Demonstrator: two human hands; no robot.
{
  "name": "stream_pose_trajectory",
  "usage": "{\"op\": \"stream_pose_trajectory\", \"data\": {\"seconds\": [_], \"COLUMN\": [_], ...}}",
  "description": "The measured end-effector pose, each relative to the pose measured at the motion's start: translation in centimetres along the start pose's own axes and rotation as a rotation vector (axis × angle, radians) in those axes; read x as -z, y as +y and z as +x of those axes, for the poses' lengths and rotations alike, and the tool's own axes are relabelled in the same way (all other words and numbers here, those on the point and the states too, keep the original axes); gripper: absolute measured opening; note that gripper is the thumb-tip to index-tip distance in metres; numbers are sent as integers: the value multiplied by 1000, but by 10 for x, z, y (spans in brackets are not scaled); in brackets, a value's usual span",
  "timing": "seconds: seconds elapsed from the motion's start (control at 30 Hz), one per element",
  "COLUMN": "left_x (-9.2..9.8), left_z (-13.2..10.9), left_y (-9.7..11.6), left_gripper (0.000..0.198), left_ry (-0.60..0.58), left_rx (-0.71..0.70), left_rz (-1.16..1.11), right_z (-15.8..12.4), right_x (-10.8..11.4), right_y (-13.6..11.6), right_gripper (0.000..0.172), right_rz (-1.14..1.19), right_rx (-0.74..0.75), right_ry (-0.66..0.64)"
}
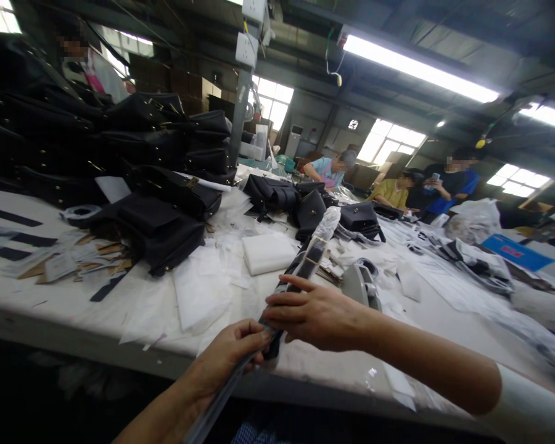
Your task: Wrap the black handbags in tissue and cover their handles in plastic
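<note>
A long black strap in clear plastic wrap (311, 256) runs from the table down past its front edge, in the middle of the view. My left hand (229, 357) is closed round its lower part, thumb on top. Higher up, my right hand (312, 311) lies over the strap with its fingers bent across it. The wrapped lower end hangs below my left hand. A stack of white plastic sheets (267, 253) lies just behind, and a grey tape dispenser (358, 285) stands to the right of the strap.
Black bags (161, 231) are piled high at the left. Paper tags (81, 259) and dark strips lie at the front left. More black bags (361, 219) sit further back. A blue sheet (518, 251) is at the right. Several people are at the far side.
</note>
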State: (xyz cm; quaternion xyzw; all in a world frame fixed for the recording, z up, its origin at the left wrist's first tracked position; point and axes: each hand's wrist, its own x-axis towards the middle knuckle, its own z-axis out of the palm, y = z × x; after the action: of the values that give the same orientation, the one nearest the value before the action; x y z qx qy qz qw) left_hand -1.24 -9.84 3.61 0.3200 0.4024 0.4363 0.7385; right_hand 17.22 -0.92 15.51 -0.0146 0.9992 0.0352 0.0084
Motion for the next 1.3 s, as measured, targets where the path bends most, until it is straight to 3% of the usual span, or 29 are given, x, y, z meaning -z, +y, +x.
{"op": "stream_pose_trajectory", "data": {"seconds": [0.1,0.2,0.23,0.33,0.4,0.43,0.53,0.67,0.77,0.87,0.97,1.07,1.17,1.3], "left_x": [-7,-17,-20,-24,-23,-23,-24,-26,-19,-3,19,40,49,38], "left_z": [1,-3,-4,-5,-3,0,6,8,10,17,28,38,40,26], "left_y": [-2,-3,-4,-8,-13,-16,-24,-25,-11,18,51,74,80,63], "left_gripper": [38,38,38,37,38,40,44,41,45,49,60,70,70,67], "left_ry": [-10,18,45,117,127,125,116,48,21,215,440,541,494,279], "left_rx": [-21,-102,-123,-160,-190,-208,-272,-322,-368,-502,-647,-669,-641,-534], "left_rz": [29,93,107,150,206,236,338,493,521,492,520,559,572,507], "right_z": [-20,-42,-48,-58,-53,-47,-25,-4,-8,-22,-36,-45,-49,-49], "right_x": [-7,-7,-6,-2,4,8,29,67,91,118,150,179,193,189], "right_y": [-10,-20,-22,-18,-7,0,21,37,45,54,61,68,79,98], "right_gripper": [31,16,11,20,27,33,43,37,35,32,29,34,42,47], "right_rz": [4,84,118,274,592,816,1409,1582,1444,1190,944,747,622,443], "right_rx": [-14,-124,-240,-775,-1008,-1030,-913,-948,-981,-961,-936,-880,-833,-810], "right_ry": [118,363,499,982,1143,1146,1048,1089,1028,952,782,608,471,428]}}
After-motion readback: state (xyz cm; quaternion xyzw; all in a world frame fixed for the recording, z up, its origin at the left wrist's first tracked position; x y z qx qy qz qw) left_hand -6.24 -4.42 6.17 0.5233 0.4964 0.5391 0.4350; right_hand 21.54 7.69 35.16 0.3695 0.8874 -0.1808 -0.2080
